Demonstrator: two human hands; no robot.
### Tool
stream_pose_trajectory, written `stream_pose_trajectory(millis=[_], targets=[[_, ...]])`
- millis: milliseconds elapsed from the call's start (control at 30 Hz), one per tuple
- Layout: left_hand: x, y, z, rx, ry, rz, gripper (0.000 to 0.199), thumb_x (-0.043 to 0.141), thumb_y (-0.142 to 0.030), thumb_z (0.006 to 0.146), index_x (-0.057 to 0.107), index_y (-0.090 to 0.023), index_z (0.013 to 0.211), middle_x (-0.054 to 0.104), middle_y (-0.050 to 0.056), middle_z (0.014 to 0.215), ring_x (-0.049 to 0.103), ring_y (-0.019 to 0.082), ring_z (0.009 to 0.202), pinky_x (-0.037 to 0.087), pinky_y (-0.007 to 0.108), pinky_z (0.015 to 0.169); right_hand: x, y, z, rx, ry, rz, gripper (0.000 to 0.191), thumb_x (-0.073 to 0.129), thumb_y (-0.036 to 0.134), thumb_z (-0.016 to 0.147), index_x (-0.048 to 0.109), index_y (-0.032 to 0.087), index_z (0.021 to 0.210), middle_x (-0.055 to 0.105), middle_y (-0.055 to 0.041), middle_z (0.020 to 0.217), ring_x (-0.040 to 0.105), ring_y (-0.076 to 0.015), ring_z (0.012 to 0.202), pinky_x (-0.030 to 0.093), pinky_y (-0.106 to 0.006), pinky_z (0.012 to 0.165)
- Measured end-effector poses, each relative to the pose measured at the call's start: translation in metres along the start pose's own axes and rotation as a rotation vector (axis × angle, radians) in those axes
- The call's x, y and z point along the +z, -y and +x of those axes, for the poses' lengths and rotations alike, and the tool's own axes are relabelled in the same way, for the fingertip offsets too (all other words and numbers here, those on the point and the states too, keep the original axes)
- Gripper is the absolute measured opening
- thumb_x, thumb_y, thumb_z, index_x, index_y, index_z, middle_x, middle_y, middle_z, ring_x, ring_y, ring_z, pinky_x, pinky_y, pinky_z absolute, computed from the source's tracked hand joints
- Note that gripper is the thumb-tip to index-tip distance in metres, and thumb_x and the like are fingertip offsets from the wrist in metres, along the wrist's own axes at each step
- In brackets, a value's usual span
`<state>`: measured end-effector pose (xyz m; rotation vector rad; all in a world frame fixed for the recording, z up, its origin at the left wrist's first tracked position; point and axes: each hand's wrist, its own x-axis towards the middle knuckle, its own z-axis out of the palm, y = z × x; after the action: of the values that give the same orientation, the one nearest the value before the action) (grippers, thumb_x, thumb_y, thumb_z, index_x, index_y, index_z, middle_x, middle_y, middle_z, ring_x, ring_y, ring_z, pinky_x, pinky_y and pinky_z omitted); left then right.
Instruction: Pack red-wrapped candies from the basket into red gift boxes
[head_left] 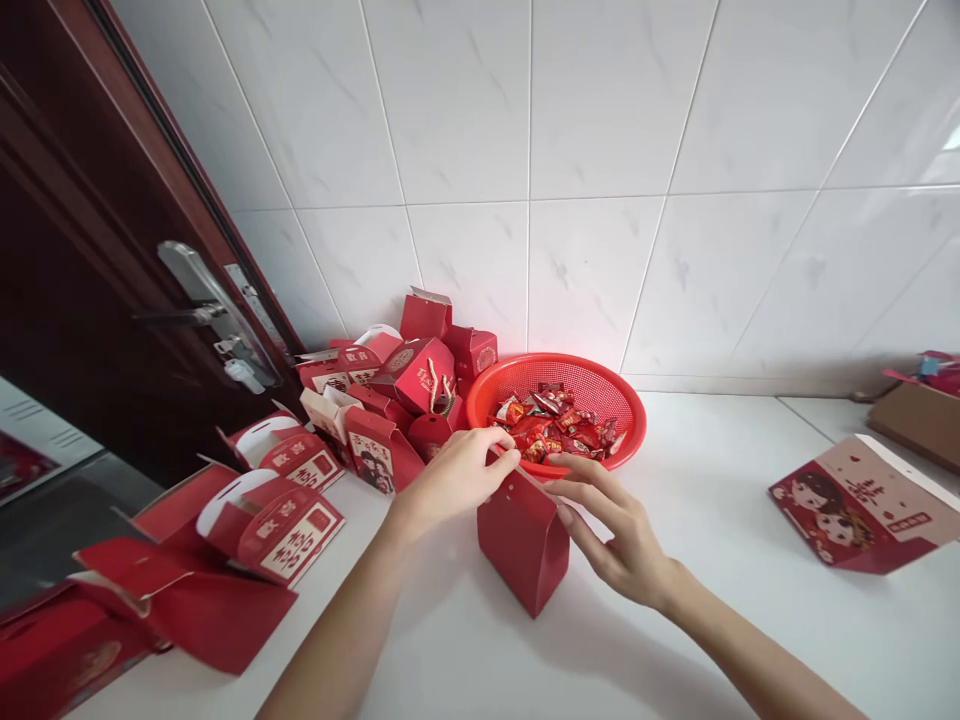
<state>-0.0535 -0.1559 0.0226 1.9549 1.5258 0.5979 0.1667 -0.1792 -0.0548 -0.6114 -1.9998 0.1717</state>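
A small red gift box (517,545) stands upright on the white surface in front of me, its sloped sides meeting at a narrow top edge. My left hand (465,470) pinches this top edge at its left end, thumb and index finger close together. At the right end, my right hand (619,525) has its thumb and index finger at the box's upper corner, the other fingers stretched toward the basket. Just behind the box sits a red plastic basket (637,420) with wrapped candies (574,432) in it. The box's inside is hidden.
Several red gift boxes (296,535) are piled on the left and against the tiled wall (465,270). A pink and red box with cartoon figures (862,505) lies at the right, near a brown cardboard box (911,425). A dark door (97,250) borders the left.
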Motion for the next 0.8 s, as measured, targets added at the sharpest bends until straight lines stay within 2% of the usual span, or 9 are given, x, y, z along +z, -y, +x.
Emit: stream_pose_trajectory(millis=[100,233,333,433,500,600,700,800], targets=[[-0.005,0.009,0.003,0.021,0.050,-0.113,0.023,0.058,-0.029,0.085,0.071,-0.020,0.100,0.074,0.002,0.083,0.070,0.020,0.073,0.057,0.030,0.068,0.003,-0.005,0.010,-0.017,0.036,0.039,0.026,0.051,0.011,0.101,0.070,0.022,0.115,0.067,-0.0168,0.129,0.071,-0.0255,0.116,0.063,-0.039,0.092],[-0.011,0.017,0.011,0.107,0.218,-0.303,0.028,0.058,-0.018,0.079,0.071,-0.020,0.103,0.076,0.005,0.097,0.074,0.022,0.094,0.060,0.032,0.080,0.003,-0.011,0.021,-0.031,0.149,0.093,0.024,0.053,0.016,0.100,0.073,0.023,0.112,0.065,-0.0160,0.134,0.069,-0.0265,0.119,0.062,-0.042,0.096],[-0.017,0.024,0.016,0.222,0.334,-0.375,0.042,0.062,-0.012,0.076,0.070,-0.023,0.115,0.076,0.006,0.113,0.072,0.023,0.112,0.058,0.035,0.092,-0.001,-0.014,0.029,-0.037,0.234,0.115,0.022,0.059,0.018,0.097,0.074,0.022,0.112,0.060,-0.0168,0.142,0.068,-0.0259,0.118,0.062,-0.042,0.096],[-0.021,0.033,0.018,0.229,0.391,-0.452,0.057,0.067,-0.011,0.077,0.064,-0.028,0.131,0.072,0.009,0.128,0.067,0.027,0.126,0.059,0.035,0.089,-0.008,-0.016,0.035,-0.018,0.332,0.103,0.026,0.063,0.016,0.093,0.073,0.020,0.117,0.052,-0.0176,0.154,0.059,-0.0305,0.134,0.057,-0.047,0.106],[-0.020,0.039,0.020,0.220,0.402,-0.499,0.059,0.069,-0.012,0.079,0.061,-0.029,0.134,0.066,0.010,0.140,0.063,0.028,0.132,0.059,0.034,0.086,-0.011,-0.017,0.037,0.004,0.391,0.119,0.027,0.063,0.014,0.091,0.073,0.021,0.116,0.046,-0.0159,0.160,0.051,-0.0328,0.143,0.052,-0.051,0.112],[-0.014,0.047,0.026,0.241,0.412,-0.561,0.059,0.073,-0.016,0.081,0.059,-0.029,0.136,0.057,0.011,0.151,0.058,0.030,0.138,0.059,0.035,0.088,-0.011,-0.020,0.035,0.052,0.421,0.198,0.024,0.065,0.017,0.090,0.073,0.020,0.113,0.040,-0.0155,0.163,0.049,-0.0341,0.145,0.051,-0.052,0.112],[-0.008,0.053,0.035,0.253,0.393,-0.580,0.057,0.081,-0.023,0.078,0.062,-0.027,0.131,0.059,0.012,0.146,0.055,0.031,0.139,0.057,0.039,0.096,-0.006,-0.020,0.032,0.106,0.420,0.246,0.027,0.068,0.025,0.090,0.072,0.019,0.116,0.042,-0.0180,0.156,0.056,-0.0334,0.136,0.055,-0.050,0.107],[-0.005,0.055,0.039,0.282,0.303,-0.491,0.036,0.085,-0.029,0.076,0.071,-0.023,0.108,0.062,0.009,0.131,0.062,0.028,0.126,0.055,0.040,0.099,-0.001,-0.017,0.029,0.177,0.423,0.202,0.029,0.069,0.031,0.090,0.071,0.019,0.116,0.049,-0.0192,0.145,0.061,-0.0329,0.127,0.058,-0.049,0.100]])
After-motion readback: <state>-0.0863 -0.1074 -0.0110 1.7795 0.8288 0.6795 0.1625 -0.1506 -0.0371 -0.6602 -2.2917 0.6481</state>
